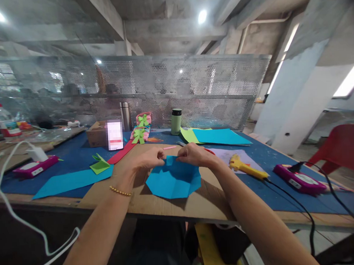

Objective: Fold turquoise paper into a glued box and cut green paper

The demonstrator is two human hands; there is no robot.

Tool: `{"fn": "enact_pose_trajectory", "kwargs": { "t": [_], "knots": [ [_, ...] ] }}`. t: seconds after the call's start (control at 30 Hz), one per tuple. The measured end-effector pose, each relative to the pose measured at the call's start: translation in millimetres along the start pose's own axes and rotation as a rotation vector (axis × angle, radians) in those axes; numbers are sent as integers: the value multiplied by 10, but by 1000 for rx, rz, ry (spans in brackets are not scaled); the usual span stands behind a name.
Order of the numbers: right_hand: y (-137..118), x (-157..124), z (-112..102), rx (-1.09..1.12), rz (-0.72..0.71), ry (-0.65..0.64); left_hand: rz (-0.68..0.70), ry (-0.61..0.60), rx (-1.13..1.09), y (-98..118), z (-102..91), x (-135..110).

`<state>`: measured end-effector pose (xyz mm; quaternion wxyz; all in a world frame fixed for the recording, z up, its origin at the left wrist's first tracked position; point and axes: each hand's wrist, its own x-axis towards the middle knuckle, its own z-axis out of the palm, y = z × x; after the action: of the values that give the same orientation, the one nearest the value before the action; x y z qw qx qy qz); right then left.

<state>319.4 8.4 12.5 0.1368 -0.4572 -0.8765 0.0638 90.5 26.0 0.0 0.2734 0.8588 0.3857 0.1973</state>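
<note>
A piece of blue paper (pixel 175 182), creased and cut with angled edges, stands partly folded over the cardboard sheet (pixel 210 204). My left hand (pixel 151 157) pinches its upper left edge, fingers curled inward. At the upper right edge, my right hand (pixel 192 153) grips the same paper between thumb and fingers. A small tab of the paper sticks up between the two hands. Just beyond them lies a thin pink strip (pixel 170 148). Something red, partly hidden, shows behind my right wrist.
To the right are a yellow hot glue gun (pixel 247 167) with a black cord and a purple power strip (pixel 299 179). Blue sheets (pixel 221 136), a green bottle (pixel 176 122) and a lit phone (pixel 114 135) stand farther back. Left lie blue paper (pixel 74 181) and another power strip (pixel 36 166).
</note>
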Motion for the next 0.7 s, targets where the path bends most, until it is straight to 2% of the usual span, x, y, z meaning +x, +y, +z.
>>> {"fn": "enact_pose_trajectory", "kwargs": {
  "t": [0.1,0.23,0.5,0.7],
  "knots": [
    [-52,-7,-10,12,-2,-5,10,32,43,72,1,-22],
    [-70,-14,-24,-11,-2,-16,-2,63,-12,139,-4,-76],
    [-50,-9,-23,-60,-10,-28,-7,81,71,168,-2,-72],
    [10,0,-11,-9,-73,-61,-30,87,-73,214,12,-87]
  ]
}}
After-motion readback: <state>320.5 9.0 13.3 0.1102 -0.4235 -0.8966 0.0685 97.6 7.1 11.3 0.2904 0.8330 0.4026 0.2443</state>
